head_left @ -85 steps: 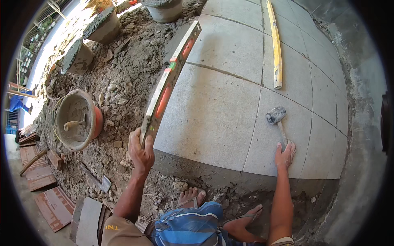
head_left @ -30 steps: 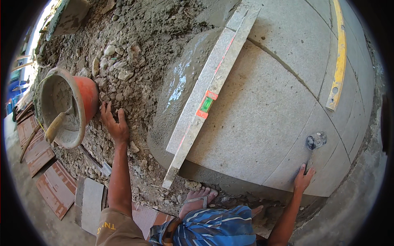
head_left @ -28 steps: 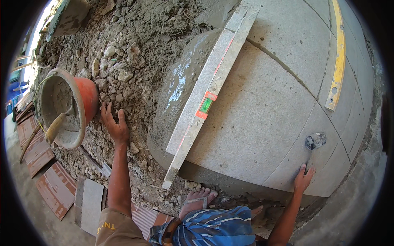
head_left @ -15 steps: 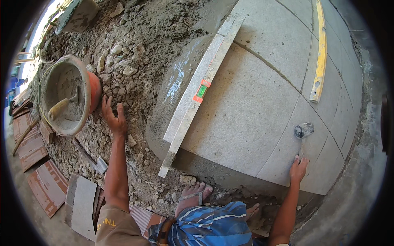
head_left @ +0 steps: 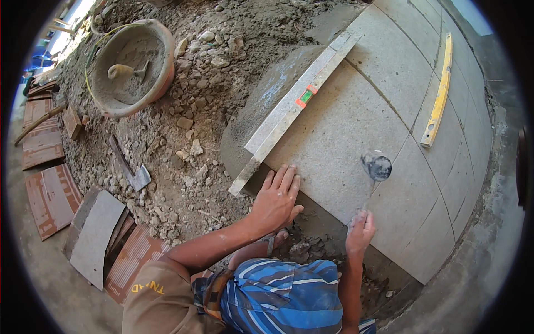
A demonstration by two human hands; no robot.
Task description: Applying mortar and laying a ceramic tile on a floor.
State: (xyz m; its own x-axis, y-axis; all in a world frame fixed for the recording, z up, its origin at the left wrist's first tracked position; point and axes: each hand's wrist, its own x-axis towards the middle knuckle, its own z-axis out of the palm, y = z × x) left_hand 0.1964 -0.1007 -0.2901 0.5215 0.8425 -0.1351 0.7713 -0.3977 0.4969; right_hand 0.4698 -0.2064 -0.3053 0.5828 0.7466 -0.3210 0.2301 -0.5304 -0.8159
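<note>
1. The dark-headed, pale-handled mallet [head_left: 377, 168] points toward one o'clock from your right hand [head_left: 361, 230], closed around its handle.
2. Your left hand [head_left: 276, 201], flattened and empty, lies at the large grey tile's [head_left: 339, 133] edge.
3. Nearer it, toward twelve, the long pale metal spirit level [head_left: 305, 97] runs seven-to-one.

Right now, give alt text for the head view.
A person's right hand grips a mallet over grey tiles, the left hand spread at a tile's near edge. A spirit level lies along the tiles' left edge; a bucket at left holds a trowel.
</note>
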